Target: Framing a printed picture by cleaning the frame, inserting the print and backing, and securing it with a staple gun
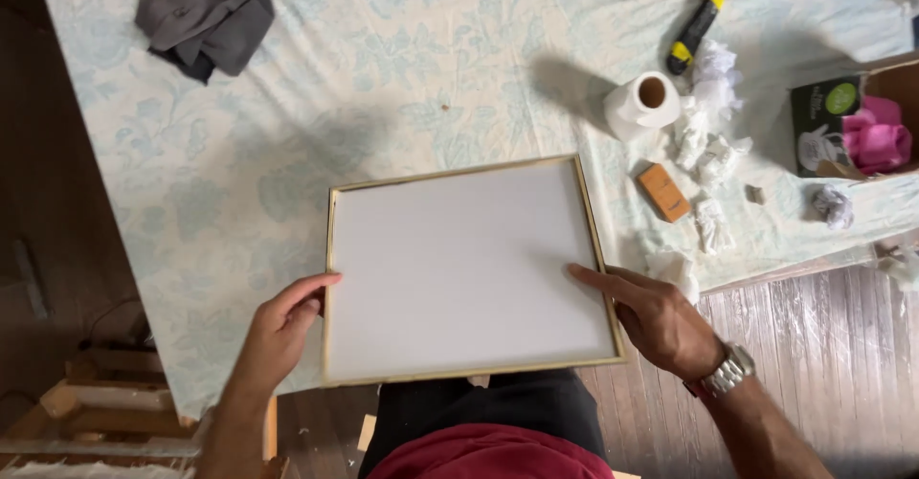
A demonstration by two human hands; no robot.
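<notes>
Two hands held a gold-edged picture frame (pixel 469 268) flat and level over the near edge of the bench (pixel 383 67), one at each side, which kept its blank white panel facing up. The left hand (pixel 280 331) was closed on the frame's left rail, thumb on top. The right hand (pixel 661 321) clasped the right rail with its index finger lying across the panel. Beyond the frame stood a toilet roll (pixel 643 104) on end, crumpled tissues (pixel 710 125) beside it, and a small orange block (pixel 663 192). A yellow-and-black utility knife (pixel 694 31) lay farther back. At the right, a green-and-white carton (pixel 825 125) sat in an open cardboard box (pixel 895 82) beside pink cloth (pixel 879 139). A grey garment (pixel 203 15) lay far left.
</notes>
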